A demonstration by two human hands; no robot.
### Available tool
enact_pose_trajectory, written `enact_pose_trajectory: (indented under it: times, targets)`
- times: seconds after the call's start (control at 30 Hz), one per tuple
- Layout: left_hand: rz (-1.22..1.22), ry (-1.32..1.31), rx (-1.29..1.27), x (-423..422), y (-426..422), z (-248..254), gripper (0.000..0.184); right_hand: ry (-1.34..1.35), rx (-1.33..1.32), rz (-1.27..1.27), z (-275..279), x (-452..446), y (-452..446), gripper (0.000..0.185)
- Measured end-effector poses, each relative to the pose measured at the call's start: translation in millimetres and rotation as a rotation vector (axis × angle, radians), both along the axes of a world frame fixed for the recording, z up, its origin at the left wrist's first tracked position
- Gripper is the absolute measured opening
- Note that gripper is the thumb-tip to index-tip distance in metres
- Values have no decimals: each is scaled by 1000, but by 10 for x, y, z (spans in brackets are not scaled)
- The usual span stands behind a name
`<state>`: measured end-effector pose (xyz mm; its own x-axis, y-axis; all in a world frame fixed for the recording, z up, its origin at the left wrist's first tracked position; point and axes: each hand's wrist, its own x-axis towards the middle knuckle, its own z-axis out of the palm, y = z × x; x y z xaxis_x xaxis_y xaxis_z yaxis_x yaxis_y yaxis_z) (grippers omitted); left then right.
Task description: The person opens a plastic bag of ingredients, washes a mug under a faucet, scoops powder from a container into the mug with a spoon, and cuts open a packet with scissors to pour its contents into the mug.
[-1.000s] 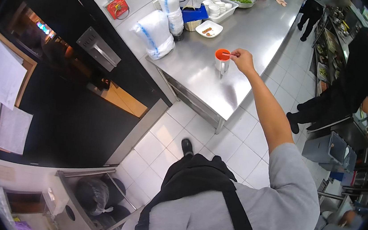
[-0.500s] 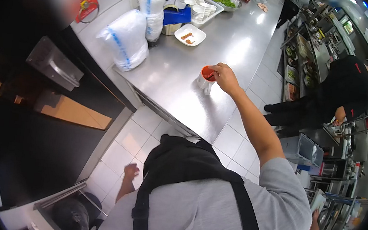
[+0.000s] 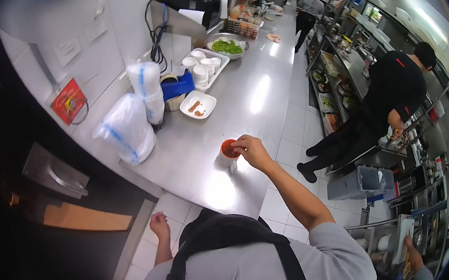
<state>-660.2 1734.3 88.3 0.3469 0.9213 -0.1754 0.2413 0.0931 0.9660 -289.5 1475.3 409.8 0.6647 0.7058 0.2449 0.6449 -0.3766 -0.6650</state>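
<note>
A white mug (image 3: 227, 161) with an orange inside stands upright on the steel counter near its front end, handle facing me. My right hand (image 3: 252, 151) is at the mug's right rim, fingers pinched together, with the fingertips inside the opening. What they pinch is hidden. My left hand (image 3: 159, 224) is off the counter, low on the left, its fingers loosely curled and nothing visible in them. Beyond the mug sits a square white dish (image 3: 198, 105) holding a few brown pieces.
Wrapped plastic stacks (image 3: 127, 130) and a blue tape dispenser (image 3: 177, 86) line the left wall. Behind them are a tray of small white cups (image 3: 201, 72) and a bowl of greens (image 3: 227, 46). A person in black (image 3: 391, 92) works across the aisle, right of the counter (image 3: 258, 127).
The view has tilted up, showing more of the far counter and another person at the back. My right hand stays at the mug's rim, its fingers slightly shifted.
</note>
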Motion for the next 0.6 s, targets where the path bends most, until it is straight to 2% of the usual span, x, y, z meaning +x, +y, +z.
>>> enact_pose_trajectory:
  times: [0.07,0.13,0.17,0.2,0.27,0.33,0.43,0.6]
  targets:
    - [-118,-220,-64,544,-309,1032,17,-3,-49,15,-41,30,-48,19]
    - [-464,-273,-128,1038,-545,1598,23,-111,-118,36,-213,148,-54,18]
    - [-607,-273,-262,1302,-671,1835,26,-73,-55,-6,-91,50,-12,19]
    - [-692,-310,-204,1502,-840,2021,35,-108,-30,-22,-70,15,24,18]
    - [-791,-386,-2,1948,-1080,1984,49,106,-84,-82,-91,19,28,17]
    - [-824,-364,8,2257,-1274,2022,52,68,-109,-121,-281,93,3,17]
    - [-772,-392,-347,2551,-1427,1992,54,64,-86,-201,-370,94,-12,18]
    - [-776,-266,-396,2678,-1700,1968,39,97,-38,-291,-431,46,-63,17]
